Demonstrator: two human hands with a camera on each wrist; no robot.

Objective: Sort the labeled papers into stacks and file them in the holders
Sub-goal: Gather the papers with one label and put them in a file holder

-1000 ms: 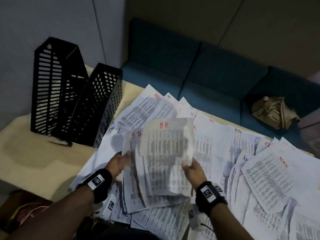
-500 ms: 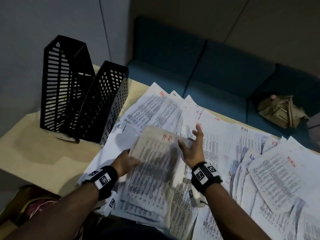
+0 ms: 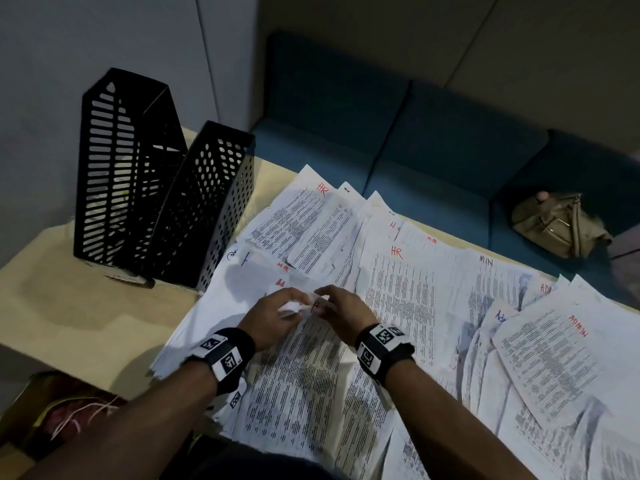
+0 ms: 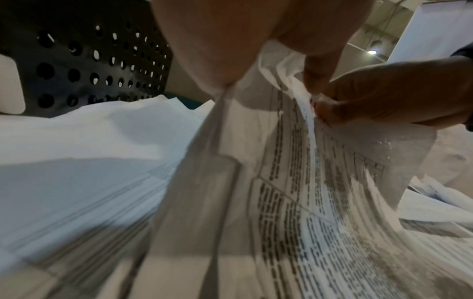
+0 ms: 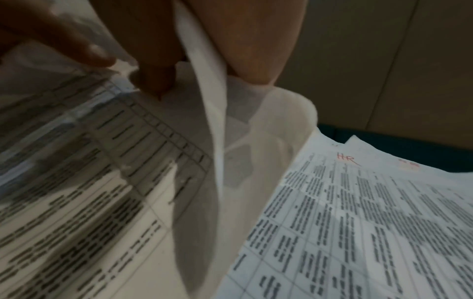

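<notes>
A: Start at the left. What stands there?

B: Two black holders: a slotted holder and, touching it, a holder with round holes. Both sit on the pale table against the grey wall. No filed papers show in them, as far as I can tell.

A: And the hands?

B: The left hand and the right hand meet over the middle of the table. Each has its fingers curled, pinching the top edge of the HR bundle, which lies toward the person over the spread papers.

A: How will that bundle handle?

B: Light and floppy, I judge. The wrist views show the sheets sagging and fanning apart below the pinch, so they could slip out of line or crease. A grip on both long sides, then tapping one edge on the table, should square them better than holding one corner.

A: Further right?

B: Loose papers marked HR, MIN and what looks like ADMIN overlap each other to the table's right edge; one ADMIN sheet lies on top. Sorting looks far from done.

A: And the room?

B: Dim. A blue sofa runs behind the table, with a tan bag on it at the right.
</notes>
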